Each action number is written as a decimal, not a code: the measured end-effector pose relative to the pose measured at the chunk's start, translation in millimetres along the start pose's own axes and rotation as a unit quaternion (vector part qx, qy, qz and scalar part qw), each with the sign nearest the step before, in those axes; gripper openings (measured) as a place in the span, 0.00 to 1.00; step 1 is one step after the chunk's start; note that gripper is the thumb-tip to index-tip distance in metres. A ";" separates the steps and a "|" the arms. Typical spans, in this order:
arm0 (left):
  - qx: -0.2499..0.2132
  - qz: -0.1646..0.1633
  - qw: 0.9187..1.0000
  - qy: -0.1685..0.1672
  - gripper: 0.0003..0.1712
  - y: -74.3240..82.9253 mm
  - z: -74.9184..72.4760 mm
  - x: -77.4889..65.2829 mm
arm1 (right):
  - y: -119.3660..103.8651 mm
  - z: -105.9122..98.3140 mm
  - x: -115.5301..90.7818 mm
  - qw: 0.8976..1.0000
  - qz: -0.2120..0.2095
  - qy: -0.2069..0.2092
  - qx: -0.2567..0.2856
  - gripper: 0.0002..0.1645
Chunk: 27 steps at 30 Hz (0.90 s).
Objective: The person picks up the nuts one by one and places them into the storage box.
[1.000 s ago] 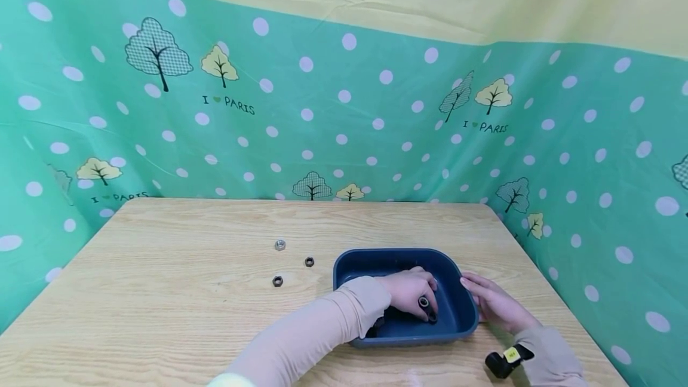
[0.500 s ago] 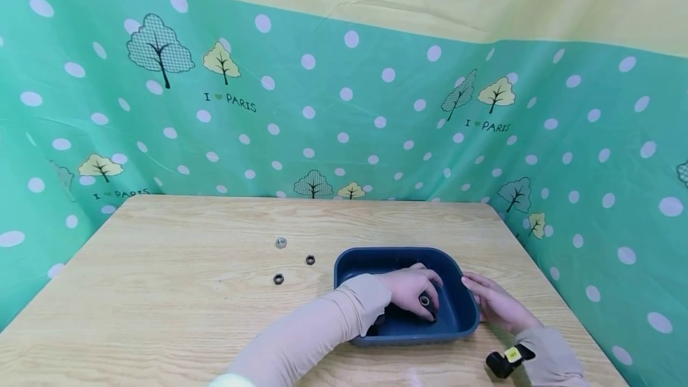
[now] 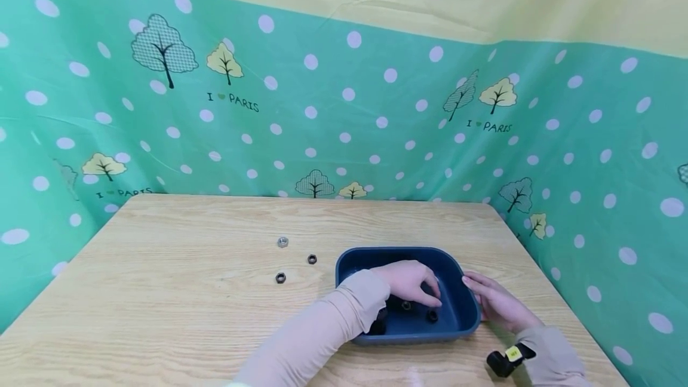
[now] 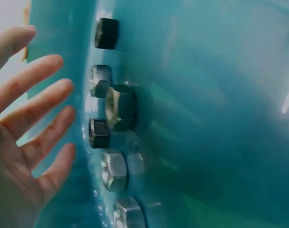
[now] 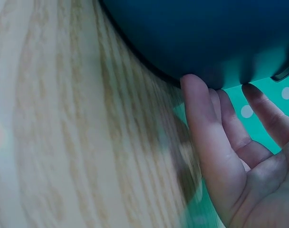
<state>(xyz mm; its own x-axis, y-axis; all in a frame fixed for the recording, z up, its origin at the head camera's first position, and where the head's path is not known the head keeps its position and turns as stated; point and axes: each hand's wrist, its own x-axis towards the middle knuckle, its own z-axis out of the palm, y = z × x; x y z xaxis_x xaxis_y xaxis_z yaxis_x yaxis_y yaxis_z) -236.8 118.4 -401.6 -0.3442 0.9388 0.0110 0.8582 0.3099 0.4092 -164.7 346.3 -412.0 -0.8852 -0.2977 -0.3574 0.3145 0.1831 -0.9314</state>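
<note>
A dark blue plastic bin (image 3: 414, 337) stands on the table. Inside it is my left hand (image 3: 409, 281), its fingers spread and holding nothing. Two nuts show on the bin floor in the head view, one dark nut (image 3: 432, 316) below my fingertips and another nut (image 3: 406, 305) to its left. The left wrist view has several hex nuts in the bin, among them a large dark nut (image 4: 123, 108) and a silver nut (image 4: 116, 172). My right hand (image 3: 497, 303) rests with extended fingers (image 5: 197, 99) against the outside of the bin's right wall.
Left of the bin, a silver nut (image 3: 282, 242) and two dark nuts, a nearer nut (image 3: 280, 278) and a nut (image 3: 312, 259) closer to the bin, lie on the wooden table (image 3: 177, 267). A polka-dot curtain (image 3: 344, 112) hangs behind and at the sides.
My left hand has let go of a dark nut and risen slightly, its fingers spreading; nuts now show on the bin floor beneath it. My right hand stays at the wall.
</note>
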 end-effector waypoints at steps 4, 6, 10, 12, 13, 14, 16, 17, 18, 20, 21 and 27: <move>-0.023 -0.024 0.999 -0.005 0.15 1.3 -3.1 -2.1 | -0.2 1.3 -0.2 1.000 0.000 0.001 -0.003 0.44; -0.037 -0.039 0.999 -0.005 0.16 2.0 -5.7 -3.7 | -0.3 1.9 -0.4 1.000 -0.002 0.001 -0.004 0.43; -0.063 -0.066 0.996 -0.004 0.18 4.2 -13.1 -8.8 | -0.1 3.4 -1.1 1.000 -0.002 0.014 -0.016 0.41; -0.069 -0.076 0.995 -0.007 0.19 5.6 -17.5 -12.0 | -0.6 4.2 -1.5 0.999 -0.001 0.027 -0.024 0.40; -0.072 -0.081 0.994 -0.009 0.19 6.7 -19.9 -14.0 | -1.1 4.5 -1.8 0.999 -0.001 0.033 -0.029 0.39; -0.073 -0.087 0.994 -0.012 0.19 7.8 -22.0 -15.9 | -1.6 4.9 -2.1 0.999 -0.002 0.039 -0.034 0.39; -0.073 -0.099 0.992 -0.023 0.20 10.5 -26.0 -20.3 | -2.7 5.2 -2.5 0.998 -0.004 0.046 -0.043 0.38; -0.071 -0.106 0.991 -0.031 0.20 12.1 -27.7 -22.7 | -3.3 5.3 -2.8 0.998 -0.005 0.048 -0.047 0.38; -0.068 -0.114 0.990 -0.040 0.21 13.9 -29.5 -25.3 | -3.8 5.6 -3.1 0.997 -0.006 0.050 -0.050 0.38; -0.062 -0.133 0.987 -0.061 0.21 17.1 -32.2 -29.8 | -4.1 5.6 -3.4 0.997 -0.006 0.053 -0.052 0.38; -0.057 -0.140 0.986 -0.070 0.21 18.8 -33.6 -32.2 | -4.3 5.7 -3.5 0.997 -0.007 0.052 -0.053 0.39; -0.027 -0.167 0.980 -0.100 0.23 25.4 -40.4 -46.1 | -6.5 7.1 -4.2 0.997 -0.011 0.055 -0.058 0.40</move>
<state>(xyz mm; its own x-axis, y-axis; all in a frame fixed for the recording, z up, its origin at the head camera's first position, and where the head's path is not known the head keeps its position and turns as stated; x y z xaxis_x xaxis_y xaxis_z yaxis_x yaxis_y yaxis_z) -214.5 76.9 -354.8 -0.5171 0.7983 -0.3086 0.6870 0.6022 0.4067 -160.5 339.7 -404.9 -0.9256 -0.1988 -0.3220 0.2593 0.2865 -0.9223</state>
